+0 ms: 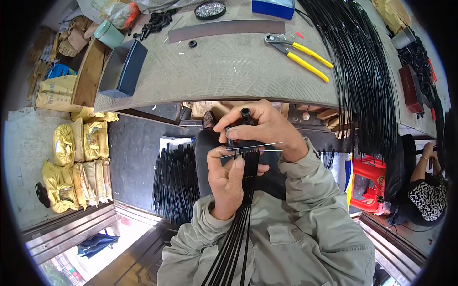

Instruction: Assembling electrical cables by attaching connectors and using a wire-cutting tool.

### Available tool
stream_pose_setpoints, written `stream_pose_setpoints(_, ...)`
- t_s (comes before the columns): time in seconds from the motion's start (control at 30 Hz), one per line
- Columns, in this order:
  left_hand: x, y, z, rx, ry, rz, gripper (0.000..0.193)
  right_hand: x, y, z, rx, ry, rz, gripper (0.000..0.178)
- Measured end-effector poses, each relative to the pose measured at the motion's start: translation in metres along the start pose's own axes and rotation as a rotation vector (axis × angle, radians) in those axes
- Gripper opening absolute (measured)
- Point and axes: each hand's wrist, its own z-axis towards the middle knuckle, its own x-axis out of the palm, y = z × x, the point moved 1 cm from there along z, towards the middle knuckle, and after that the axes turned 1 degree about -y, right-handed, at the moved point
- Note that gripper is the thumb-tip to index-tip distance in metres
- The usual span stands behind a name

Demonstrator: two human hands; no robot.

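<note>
In front of my lap, my left hand (226, 183) is closed round the upper ends of a bundle of thin black rods (244, 202), with its thumb pressed near their tips. The rods trail down across my jacket. Two thin metal wires (272, 144) lie crosswise at the rod ends. Just above, my right hand (267, 131) pinches a small black plastic tubular part (230, 138) between thumb and fingers, close against the wires. A second black tubular piece (245, 114) with a round open end sticks up between its fingers. The exact contact between part and rods is hidden.
The workbench (200, 71) bears yellow-handled pliers (305, 57), a metal strip (224, 31), a dish of small metal bits (210, 10) and a dark box (124, 69). Long black rods (358, 62) overhang its right side. More rods (174, 183) stand left of my legs. A person (424, 190) sits far right.
</note>
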Motion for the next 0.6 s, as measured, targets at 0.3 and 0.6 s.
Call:
stream_pose_setpoints(0.3, 0.0006, 0.0018, -0.002, -0.001, -0.059, 0.036, 0.026, 0.003, 0.0035, -0.0023, 0.046, 0.025, -0.038, 0.018)
stream_pose_setpoints(0.6, 0.0021, -0.0031, -0.0007, 0.043, -0.044, 0.026, 0.026, -0.0011, 0.0037, 0.0, -0.171, 0.126, -0.121, 0.02)
